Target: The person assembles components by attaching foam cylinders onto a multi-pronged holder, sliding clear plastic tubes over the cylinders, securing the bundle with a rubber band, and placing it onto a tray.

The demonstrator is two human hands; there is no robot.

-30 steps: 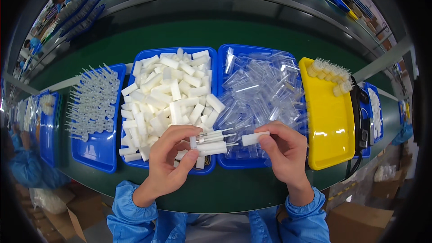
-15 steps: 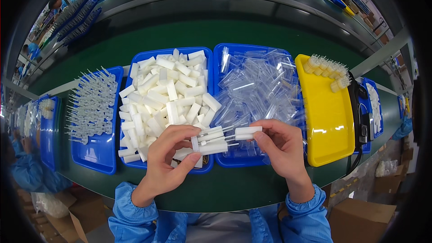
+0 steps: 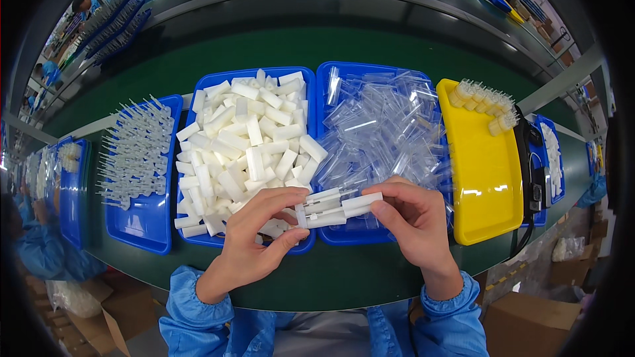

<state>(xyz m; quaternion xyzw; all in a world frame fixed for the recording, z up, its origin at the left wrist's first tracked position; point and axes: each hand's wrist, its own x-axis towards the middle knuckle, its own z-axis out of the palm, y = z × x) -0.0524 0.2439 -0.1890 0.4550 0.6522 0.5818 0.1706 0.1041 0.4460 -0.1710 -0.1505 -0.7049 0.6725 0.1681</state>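
green bench (image 3: 370, 277), blue trays (image 3: 198, 96) behind, both hands (image 3: 254, 241) w/ white tubes (image 3: 334, 206)

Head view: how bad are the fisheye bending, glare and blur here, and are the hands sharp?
Head view: straight edges of the green conveyor belt bow strongly toward a black rim; overhead lights glare on the yellow tray and the clear tubes; the left hand, right hand and white pieces between them are sharp; the far-left edge is soft and dark.
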